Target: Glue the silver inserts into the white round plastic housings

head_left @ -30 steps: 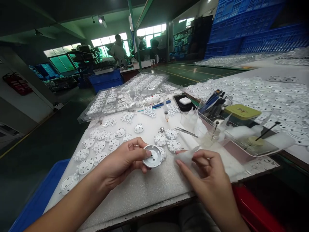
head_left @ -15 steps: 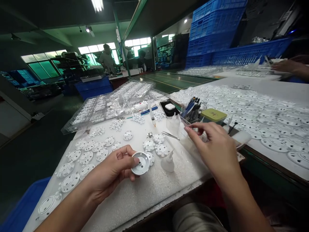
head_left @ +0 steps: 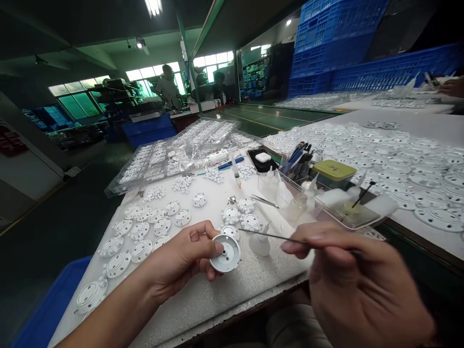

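Note:
My left hand is closed on a round white plastic part, its hollow inner side facing up and the thumb pressed in near its centre. A thin dark rod-like tool sticks out of my right hand, pinched between thumb and fingers. Its tip points left, just above the rim of the white part; I cannot tell whether they touch. Behind the part lie several similar white discs with small bumps on their edges. A translucent squeeze bottle stands under the tool.
Rows of white discs cover the left of the foam board. Farther back are heaps of small white pieces, tweezers and plastic trays. A clear box of bottles and a yellow-lidded tin stand at right.
My right hand has come from the clear box toward me and left, now with the thin dark tool in it. My left hand still holds the white part. The view has shifted slightly.

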The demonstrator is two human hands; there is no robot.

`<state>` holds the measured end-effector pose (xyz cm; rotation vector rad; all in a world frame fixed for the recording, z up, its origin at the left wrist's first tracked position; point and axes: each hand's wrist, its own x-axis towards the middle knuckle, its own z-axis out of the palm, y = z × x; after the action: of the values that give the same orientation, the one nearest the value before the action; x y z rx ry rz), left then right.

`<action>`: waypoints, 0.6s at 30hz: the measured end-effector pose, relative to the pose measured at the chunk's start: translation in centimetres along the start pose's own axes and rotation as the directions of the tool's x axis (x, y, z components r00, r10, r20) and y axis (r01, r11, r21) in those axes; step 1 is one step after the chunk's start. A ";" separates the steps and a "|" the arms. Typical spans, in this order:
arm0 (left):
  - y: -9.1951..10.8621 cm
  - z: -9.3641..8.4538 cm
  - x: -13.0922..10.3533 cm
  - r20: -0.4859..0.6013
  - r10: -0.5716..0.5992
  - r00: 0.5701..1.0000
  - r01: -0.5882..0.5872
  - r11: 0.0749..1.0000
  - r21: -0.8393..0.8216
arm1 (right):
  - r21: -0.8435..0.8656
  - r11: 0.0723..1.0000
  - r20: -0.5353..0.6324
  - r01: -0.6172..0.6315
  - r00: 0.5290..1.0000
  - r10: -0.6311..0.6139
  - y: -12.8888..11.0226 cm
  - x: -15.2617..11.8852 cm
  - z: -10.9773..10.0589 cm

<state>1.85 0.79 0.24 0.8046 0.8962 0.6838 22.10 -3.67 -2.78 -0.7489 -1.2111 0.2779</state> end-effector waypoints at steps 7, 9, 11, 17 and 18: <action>-0.2 0.1 -0.2 0.012 -0.029 1.000 0.029 1.000 0.010 | 0.026 0.993 0.130 -0.115 0.985 0.110 1.1 -2.1 1.4; -0.2 0.2 -0.3 0.022 -0.035 0.999 0.035 0.999 0.013 | 0.010 0.989 0.138 -0.147 0.980 0.144 1.4 -2.2 1.4; -0.2 0.2 -0.3 0.022 -0.036 0.999 0.036 0.999 0.011 | -0.003 0.988 0.120 -0.153 0.981 0.152 1.7 -2.3 1.4; -0.1 0.1 -0.3 0.030 -0.014 0.999 0.014 1.000 0.018 | 0.063 0.989 0.051 -0.137 0.990 0.134 1.3 -1.8 0.7; -0.1 0.1 -0.3 0.031 -0.014 0.999 0.013 1.000 0.020 | 0.100 0.987 0.016 -0.129 0.992 0.128 1.1 -1.3 0.5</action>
<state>1.78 0.44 0.29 0.8239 0.8811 0.6497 21.40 -3.37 -4.39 -0.7399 -1.1509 0.4468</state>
